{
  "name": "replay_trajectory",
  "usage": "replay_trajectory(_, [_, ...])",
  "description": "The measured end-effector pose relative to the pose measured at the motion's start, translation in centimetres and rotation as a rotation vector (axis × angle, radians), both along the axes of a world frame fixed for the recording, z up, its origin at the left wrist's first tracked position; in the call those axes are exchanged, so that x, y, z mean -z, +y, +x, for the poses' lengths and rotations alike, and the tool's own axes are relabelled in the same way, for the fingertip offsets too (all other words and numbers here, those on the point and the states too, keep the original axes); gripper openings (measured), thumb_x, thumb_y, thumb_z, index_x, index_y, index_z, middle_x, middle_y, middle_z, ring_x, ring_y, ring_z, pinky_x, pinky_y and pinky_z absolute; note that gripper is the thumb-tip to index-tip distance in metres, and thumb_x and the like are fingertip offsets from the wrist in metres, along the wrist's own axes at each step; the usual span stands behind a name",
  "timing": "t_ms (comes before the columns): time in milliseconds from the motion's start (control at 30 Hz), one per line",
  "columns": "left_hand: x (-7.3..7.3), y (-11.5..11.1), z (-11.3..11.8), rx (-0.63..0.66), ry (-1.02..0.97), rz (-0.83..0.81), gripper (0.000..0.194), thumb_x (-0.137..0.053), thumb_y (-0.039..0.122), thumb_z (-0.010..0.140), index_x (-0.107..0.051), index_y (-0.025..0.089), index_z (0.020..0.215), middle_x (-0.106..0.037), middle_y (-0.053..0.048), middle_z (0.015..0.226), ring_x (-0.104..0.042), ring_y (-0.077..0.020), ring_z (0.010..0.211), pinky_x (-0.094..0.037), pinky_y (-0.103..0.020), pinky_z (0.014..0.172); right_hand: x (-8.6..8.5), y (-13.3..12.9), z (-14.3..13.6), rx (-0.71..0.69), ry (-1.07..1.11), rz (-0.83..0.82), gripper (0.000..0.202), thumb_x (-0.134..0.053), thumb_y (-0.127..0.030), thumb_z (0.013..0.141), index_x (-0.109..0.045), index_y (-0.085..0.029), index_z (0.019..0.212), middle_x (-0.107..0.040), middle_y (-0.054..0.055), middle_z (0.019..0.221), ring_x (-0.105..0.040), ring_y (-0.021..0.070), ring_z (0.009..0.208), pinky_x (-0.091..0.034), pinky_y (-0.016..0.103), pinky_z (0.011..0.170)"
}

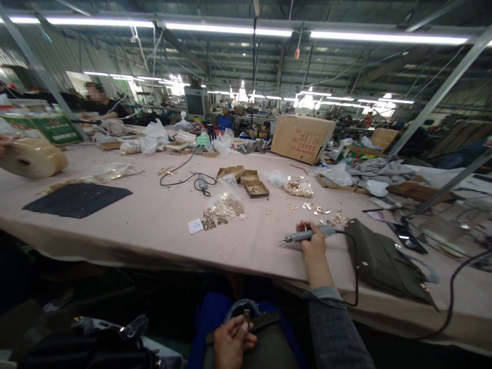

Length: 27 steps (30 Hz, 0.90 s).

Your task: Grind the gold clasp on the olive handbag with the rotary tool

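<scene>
My right hand (313, 242) rests on the pink table (154, 225) near its front edge and grips a grey corded electric screwdriver (307, 235), tip pointing left. Its black cord runs off to the right. My left hand (231, 339) sits low in my lap, pinching a small brass metal fitting (246, 316) above an olive-green bag (265, 343) lying on my knees. Another olive-green handbag (384, 264) lies on the table just right of my right hand.
Loose brass fittings in a plastic bag (226, 205) and small cardboard boxes (246, 180) lie mid-table. A dark mat (77, 199) and a paper roll (33, 157) lie left. A large carton (302, 137) stands behind. Another person (100, 102) works far left.
</scene>
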State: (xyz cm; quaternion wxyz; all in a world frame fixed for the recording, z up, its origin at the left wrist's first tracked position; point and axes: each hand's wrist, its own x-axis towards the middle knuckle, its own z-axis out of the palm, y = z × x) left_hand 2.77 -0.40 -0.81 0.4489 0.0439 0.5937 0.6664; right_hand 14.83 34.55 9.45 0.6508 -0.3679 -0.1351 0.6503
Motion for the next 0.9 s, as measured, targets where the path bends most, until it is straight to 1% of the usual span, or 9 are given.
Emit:
replay_trajectory(133, [0.2, 0.1, -0.2, -0.009, -0.005, -0.004, 0.067, -0.091, 0.06, 0.053, -0.073, 0.007, 0.09, -0.074, -0.017, 0.076, -0.068, -0.0208, 0.052, -0.053, -0.024, 0.045, -0.1, 2.2, -2.0, 0.31, 0.019, -0.093, 0.028, -0.077, -0.018, 0.082, -0.05, -0.017, 0.087, -0.061, -0.002, 0.076, -0.065, 0.0128, 0.065, -0.066, 0.033, 0.07])
replay_trajectory(200, [0.3, 0.1, -0.2, -0.017, -0.019, -0.007, 0.068, -0.092, 0.06, 0.052, -0.073, 0.007, 0.091, -0.074, -0.017, 0.075, -0.068, -0.0211, 0.051, -0.053, -0.025, 0.045, 0.3, 2.9, -2.6, 0.393, -0.008, -0.118, 0.033, -0.08, -0.022, 0.08, -0.048, -0.017, 0.087, -0.06, -0.002, 0.075, -0.062, 0.0125, 0.061, -0.064, 0.029, 0.061])
replay_trajectory(300, [0.5, 0.2, -0.2, -0.031, -0.035, -0.023, 0.068, -0.093, 0.057, 0.051, -0.072, 0.008, 0.092, -0.074, -0.016, 0.075, -0.068, -0.0217, 0.051, -0.054, -0.027, 0.045, 1.0, 3.8, -3.3, 0.452, -0.032, -0.137, 0.038, -0.082, -0.025, 0.078, -0.046, -0.018, 0.088, -0.061, -0.001, 0.074, -0.062, 0.0132, 0.06, -0.057, 0.022, 0.047])
replay_trajectory(400, [0.6, 0.4, -0.3, -0.025, -0.029, -0.034, 0.067, -0.093, 0.057, 0.051, -0.072, 0.007, 0.09, -0.074, -0.016, 0.075, -0.068, -0.0219, 0.051, -0.055, -0.027, 0.045, 1.6, 4.4, -3.8, 0.491, -0.062, -0.154, 0.042, -0.084, -0.027, 0.075, -0.046, -0.018, 0.088, -0.065, 0.002, 0.078, -0.065, 0.0161, 0.063, -0.052, 0.021, 0.04])
replay_trajectory(500, [0.5, 0.7, -0.3, -0.026, -0.036, -0.043, 0.067, -0.093, 0.058, 0.05, -0.072, 0.008, 0.09, -0.074, -0.016, 0.074, -0.067, -0.0217, 0.05, -0.054, -0.026, 0.044, 1.9, 4.9, -4.2, 0.499, -0.086, -0.152, 0.041, -0.084, -0.029, 0.073, -0.047, -0.018, 0.087, -0.066, 0.004, 0.08, -0.067, 0.0181, 0.066, -0.051, 0.021, 0.038])
replay_trajectory(633, [-0.3, 1.0, -0.3, -0.03, -0.043, -0.045, 0.065, -0.093, 0.056, 0.05, -0.072, 0.008, 0.088, -0.074, -0.015, 0.072, -0.067, -0.0218, 0.05, -0.053, -0.026, 0.044, 2.2, 5.1, -4.5, 0.501, -0.109, -0.149, 0.041, -0.084, -0.028, 0.072, -0.048, -0.018, 0.087, -0.067, 0.004, 0.08, -0.068, 0.0193, 0.067, -0.05, 0.022, 0.038])
replay_trajectory(767, [-1.1, 1.3, -0.4, -0.014, -0.029, -0.07, 0.064, -0.093, 0.056, 0.047, -0.073, 0.009, 0.086, -0.073, -0.014, 0.071, -0.067, -0.0231, 0.049, -0.053, -0.027, 0.044, 2.2, 4.9, -4.8, 0.504, -0.121, -0.134, 0.039, -0.085, -0.027, 0.069, -0.052, -0.016, 0.087, -0.067, 0.005, 0.082, -0.068, 0.0194, 0.068, -0.051, 0.023, 0.039])
replay_trajectory(833, [-1.1, 1.3, -0.4, -0.003, -0.024, -0.078, 0.064, -0.093, 0.057, 0.047, -0.073, 0.009, 0.085, -0.072, -0.014, 0.071, -0.067, -0.0232, 0.05, -0.053, -0.027, 0.044, 2.1, 4.8, -4.9, 0.509, -0.127, -0.126, 0.038, -0.085, -0.027, 0.069, -0.053, -0.015, 0.086, -0.067, 0.005, 0.081, -0.067, 0.0189, 0.067, -0.053, 0.023, 0.041])
replay_trajectory(900, [-0.9, 1.4, -0.4, 0.001, -0.026, -0.067, 0.065, -0.092, 0.058, 0.047, -0.073, 0.009, 0.085, -0.072, -0.015, 0.071, -0.067, -0.0224, 0.049, -0.052, -0.026, 0.044, 2.0, 4.7, -5.0, 0.509, -0.133, -0.124, 0.037, -0.085, -0.029, 0.069, -0.054, -0.015, 0.084, -0.066, 0.004, 0.079, -0.067, 0.0187, 0.067, -0.053, 0.023, 0.041])
